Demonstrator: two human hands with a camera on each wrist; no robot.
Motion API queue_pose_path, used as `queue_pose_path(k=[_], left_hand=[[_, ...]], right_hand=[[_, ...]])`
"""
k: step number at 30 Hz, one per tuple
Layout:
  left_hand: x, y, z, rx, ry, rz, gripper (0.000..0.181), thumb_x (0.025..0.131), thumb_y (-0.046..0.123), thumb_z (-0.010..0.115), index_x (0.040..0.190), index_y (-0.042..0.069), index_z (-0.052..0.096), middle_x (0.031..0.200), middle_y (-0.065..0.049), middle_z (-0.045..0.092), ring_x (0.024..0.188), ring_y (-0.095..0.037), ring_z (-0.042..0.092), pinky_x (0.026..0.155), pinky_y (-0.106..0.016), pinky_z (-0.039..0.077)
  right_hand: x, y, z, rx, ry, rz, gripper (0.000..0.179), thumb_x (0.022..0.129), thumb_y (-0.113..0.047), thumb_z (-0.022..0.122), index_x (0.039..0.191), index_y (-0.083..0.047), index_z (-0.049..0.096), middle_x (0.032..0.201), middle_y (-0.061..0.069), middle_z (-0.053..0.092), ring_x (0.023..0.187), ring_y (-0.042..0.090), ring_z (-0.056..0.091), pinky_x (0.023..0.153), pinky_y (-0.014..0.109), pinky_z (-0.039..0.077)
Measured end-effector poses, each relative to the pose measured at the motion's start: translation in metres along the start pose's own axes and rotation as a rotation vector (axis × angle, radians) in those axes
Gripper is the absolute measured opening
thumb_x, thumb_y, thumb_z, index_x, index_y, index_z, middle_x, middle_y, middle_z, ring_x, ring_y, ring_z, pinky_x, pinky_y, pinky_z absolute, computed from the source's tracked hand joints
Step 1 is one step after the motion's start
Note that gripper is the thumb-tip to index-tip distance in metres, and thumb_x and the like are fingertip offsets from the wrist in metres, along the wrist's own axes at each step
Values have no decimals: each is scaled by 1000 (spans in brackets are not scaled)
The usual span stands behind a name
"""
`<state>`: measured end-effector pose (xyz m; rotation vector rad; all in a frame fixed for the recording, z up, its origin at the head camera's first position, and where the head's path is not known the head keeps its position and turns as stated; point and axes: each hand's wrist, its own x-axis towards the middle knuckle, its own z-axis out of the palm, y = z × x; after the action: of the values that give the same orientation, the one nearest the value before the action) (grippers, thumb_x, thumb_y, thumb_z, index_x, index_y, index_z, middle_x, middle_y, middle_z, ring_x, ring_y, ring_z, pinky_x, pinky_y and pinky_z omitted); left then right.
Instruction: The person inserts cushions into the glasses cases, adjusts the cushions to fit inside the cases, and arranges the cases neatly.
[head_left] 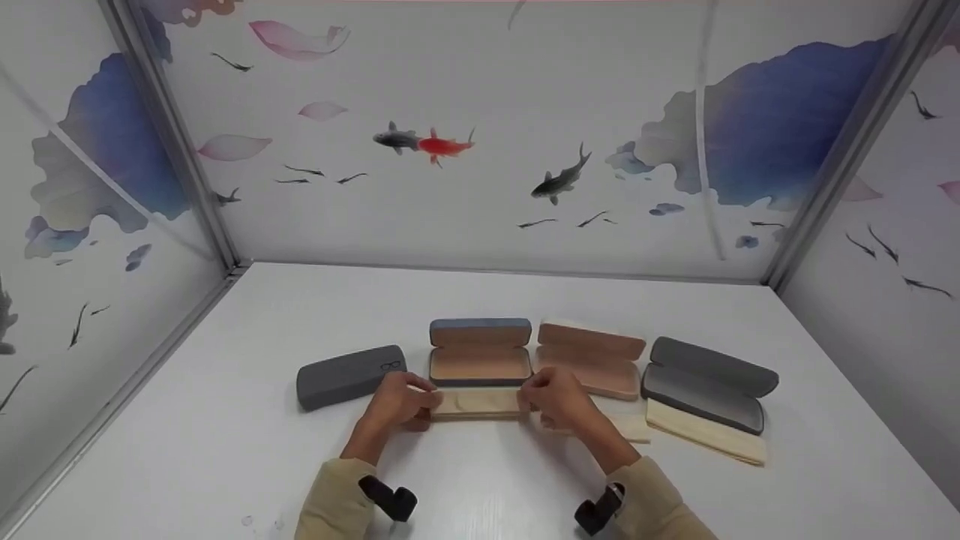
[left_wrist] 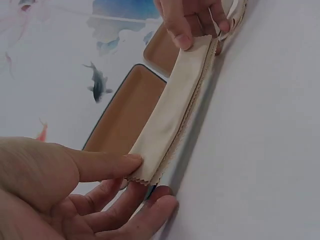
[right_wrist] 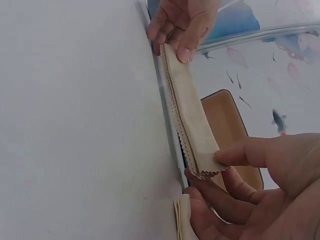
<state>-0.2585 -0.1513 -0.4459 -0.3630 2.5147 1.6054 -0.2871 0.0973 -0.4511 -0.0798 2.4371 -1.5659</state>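
Between both hands stretches a folded cream cleaning cloth with zigzag-cut edges. My left hand pinches its left end, thumb on top and fingers beneath, as the left wrist view shows. The right end is pinched the same way by my right hand. Just behind the cloth stands an open glasses case, blue-grey outside with a tan lining. In the right wrist view the cloth lies flat in layers, overlapping the front of that case.
A closed dark grey glasses case lies at the left. Right of centre are an open case with pinkish lining and an open grey case. Folded cream cloths lie before these two. Printed walls enclose the white table.
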Motion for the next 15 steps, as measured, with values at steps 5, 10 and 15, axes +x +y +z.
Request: queue_pose_path(k=[5, 10, 15], left_hand=[[3, 4, 3, -121, 63, 23, 23, 89, 7, 72, 111, 0, 70, 91, -11, 69, 75, -13, 66, 68, -28, 58], [4, 4, 5, -213, 92, 43, 26, 89, 0, 69, 115, -3, 70, 96, -13, 72, 76, -13, 71, 72, -30, 59], [10, 10, 2, -275, 132, 54, 27, 89, -2, 69, 116, -6, 69, 100, -19, 73, 74, -14, 70, 74, -33, 61]], right_hand=[[3, -4, -2, 71, 60, -22, 10, 91, -8, 69, 93, 1, 70, 81, 8, 70, 70, 15, 64, 61, 31, 55], [9, -7, -2, 146, 95, 8, 26, 90, -10, 72, 112, 4, 68, 97, 14, 74, 77, 17, 71, 74, 37, 61], [19, -13, -4, 213, 115, 37, 30, 90, -7, 73, 117, 5, 67, 101, 15, 72, 81, 17, 71, 78, 35, 61]])
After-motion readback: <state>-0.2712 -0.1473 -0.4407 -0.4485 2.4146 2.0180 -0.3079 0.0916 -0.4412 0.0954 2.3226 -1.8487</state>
